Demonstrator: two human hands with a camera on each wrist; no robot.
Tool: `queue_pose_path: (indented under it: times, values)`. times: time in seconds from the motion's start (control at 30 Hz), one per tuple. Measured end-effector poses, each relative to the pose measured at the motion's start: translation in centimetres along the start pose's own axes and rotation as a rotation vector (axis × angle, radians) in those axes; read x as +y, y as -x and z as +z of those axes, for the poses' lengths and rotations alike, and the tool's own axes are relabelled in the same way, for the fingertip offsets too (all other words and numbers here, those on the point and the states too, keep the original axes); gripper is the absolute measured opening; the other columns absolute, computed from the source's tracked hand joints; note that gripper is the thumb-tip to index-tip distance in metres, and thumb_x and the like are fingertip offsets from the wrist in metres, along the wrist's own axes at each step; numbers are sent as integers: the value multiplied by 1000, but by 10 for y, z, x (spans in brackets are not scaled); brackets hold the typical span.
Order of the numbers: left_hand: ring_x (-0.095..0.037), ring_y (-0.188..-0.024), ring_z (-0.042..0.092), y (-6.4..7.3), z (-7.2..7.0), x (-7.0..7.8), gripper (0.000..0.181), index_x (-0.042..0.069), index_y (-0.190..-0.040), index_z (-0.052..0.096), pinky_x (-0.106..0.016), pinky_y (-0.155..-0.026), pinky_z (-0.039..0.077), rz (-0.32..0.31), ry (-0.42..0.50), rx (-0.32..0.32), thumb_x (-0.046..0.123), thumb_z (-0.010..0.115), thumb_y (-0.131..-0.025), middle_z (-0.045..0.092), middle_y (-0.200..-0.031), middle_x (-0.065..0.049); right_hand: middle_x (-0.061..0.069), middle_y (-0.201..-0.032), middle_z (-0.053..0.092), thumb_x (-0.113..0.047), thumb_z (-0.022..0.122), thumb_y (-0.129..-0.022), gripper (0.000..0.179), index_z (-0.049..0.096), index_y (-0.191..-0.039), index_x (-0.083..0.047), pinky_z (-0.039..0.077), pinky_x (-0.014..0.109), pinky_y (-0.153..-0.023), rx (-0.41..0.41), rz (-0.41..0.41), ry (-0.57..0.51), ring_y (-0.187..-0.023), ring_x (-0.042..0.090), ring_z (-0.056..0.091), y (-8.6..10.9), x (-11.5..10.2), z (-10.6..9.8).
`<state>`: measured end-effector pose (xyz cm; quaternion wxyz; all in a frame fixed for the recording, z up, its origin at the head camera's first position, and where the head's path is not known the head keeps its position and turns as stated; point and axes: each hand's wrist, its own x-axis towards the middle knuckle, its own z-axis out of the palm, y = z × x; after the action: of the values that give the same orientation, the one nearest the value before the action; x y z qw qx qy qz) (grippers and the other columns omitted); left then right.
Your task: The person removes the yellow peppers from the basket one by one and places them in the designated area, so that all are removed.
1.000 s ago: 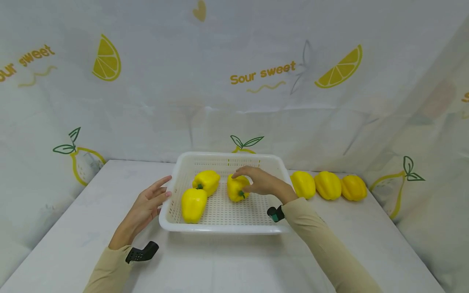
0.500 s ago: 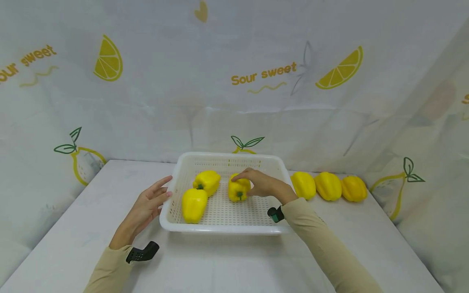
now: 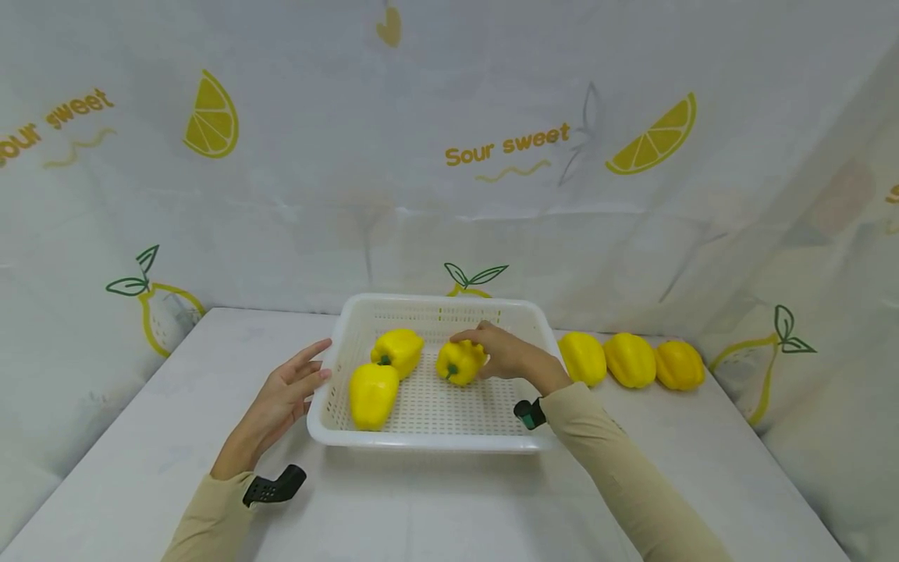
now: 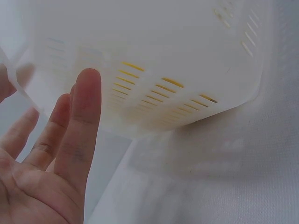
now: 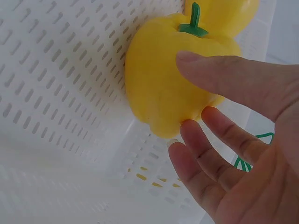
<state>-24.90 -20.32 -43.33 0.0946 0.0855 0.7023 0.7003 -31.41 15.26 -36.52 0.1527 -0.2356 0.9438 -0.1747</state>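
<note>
A white plastic basket (image 3: 435, 442) with slotted walls stands on the table. Inside its right half, my right hand (image 3: 509, 353) holds a yellow bell pepper (image 3: 458, 364), its green stem turned towards the front left. The right wrist view shows the thumb (image 5: 210, 72) across the pepper's side and the other fingers at its lower end. Two more yellow bell peppers, one behind (image 3: 399, 351) and one in front (image 3: 373, 396), lie in the left half. My left hand (image 3: 281, 398) is at the basket's left side, fingers extended and fingertips right at the rim; its palm is bare.
Three yellow bell peppers, the nearest (image 3: 584, 359) right beside the basket, lie in a row on the white table (image 3: 435, 507). A lemon-print curtain (image 3: 316, 195) hangs behind the table and along both sides.
The pepper under my right hand has turned, its stem swinging from the front right to the front left. The left hand keeps its place at the basket.
</note>
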Motion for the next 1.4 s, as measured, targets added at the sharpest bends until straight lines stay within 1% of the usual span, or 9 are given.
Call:
queue_pose_path:
  times: [0.2, 0.4, 0.5, 0.63, 0.77, 0.87, 1.0, 1.17, 1.4]
  values:
    - [-6, -103, 65, 0, 0, 0, 68, 13, -159, 21, -28, -87, 59, 2, -3, 0, 23, 58, -102, 59, -117, 7, 15, -128, 52, 0, 77, -83, 67, 53, -142, -20, 53, 43, -101, 9, 30, -21, -112, 29, 56, 0, 2, -2]
    - [-6, -103, 65, -1, 0, -2, 68, 14, -159, 21, -29, -87, 59, 4, -4, 0, 23, 57, -102, 59, -117, 7, 17, -130, 49, 1, 76, -83, 64, 54, -140, -17, 50, 44, -104, 16, 52, -43, -114, 29, 53, -1, 1, -2]
    - [-6, -103, 65, 0, -1, -2, 68, 14, -159, 21, -28, -88, 59, 3, -3, 2, 23, 57, -102, 59, -117, 7, 17, -132, 48, -1, 77, -83, 61, 55, -138, -15, 46, 47, -108, 32, 59, -9, -118, 29, 51, -1, 1, -2]
    - [-6, -103, 65, 0, 0, -2, 69, 14, -159, 21, -29, -87, 59, -3, -3, 5, 23, 58, -101, 58, -118, 6, 17, -142, 45, -3, 79, -82, 59, 55, -136, -10, 39, 50, -115, 41, 52, 31, -130, 33, 46, -1, 1, -1]
    - [-7, -102, 65, 1, 0, -2, 69, 14, -159, 21, -29, -87, 59, -2, -7, 7, 23, 58, -101, 58, -117, 5, 13, -148, 47, -4, 80, -81, 60, 53, -135, -9, 34, 49, -118, 26, 68, -1, -136, 32, 44, -2, 0, 0]
    - [-6, -103, 65, 1, 0, -2, 68, 14, -159, 22, -29, -87, 59, 0, -18, 11, 24, 58, -101, 58, -118, 5, 12, -147, 50, -5, 80, -81, 61, 52, -136, -9, 35, 47, -118, 9, 84, -29, -134, 29, 46, -2, 0, 1]
    - [-6, -103, 65, 1, 1, -2, 68, 15, -159, 22, -29, -87, 59, -4, -29, 17, 25, 58, -101, 58, -119, 5, 11, -143, 51, -7, 81, -81, 64, 54, -138, -13, 37, 47, -117, -14, 74, 5, -129, 28, 48, -1, 0, 1]
    - [-6, -103, 65, 1, 1, -1, 69, 15, -159, 22, -29, -87, 59, -9, -12, 13, 24, 59, -101, 58, -118, 5, 12, -138, 50, -9, 83, -79, 67, 56, -139, -18, 41, 49, -114, -39, 63, 36, -122, 28, 50, -1, 2, 2]
    - [-7, -102, 66, 1, 1, -1, 70, 16, -159, 22, -29, -87, 59, -19, -10, 20, 25, 59, -101, 58, -118, 4, 10, -140, 50, -8, 86, -76, 73, 52, -140, -18, 40, 49, -114, -72, 79, 41, -123, 27, 50, -4, 6, 5]
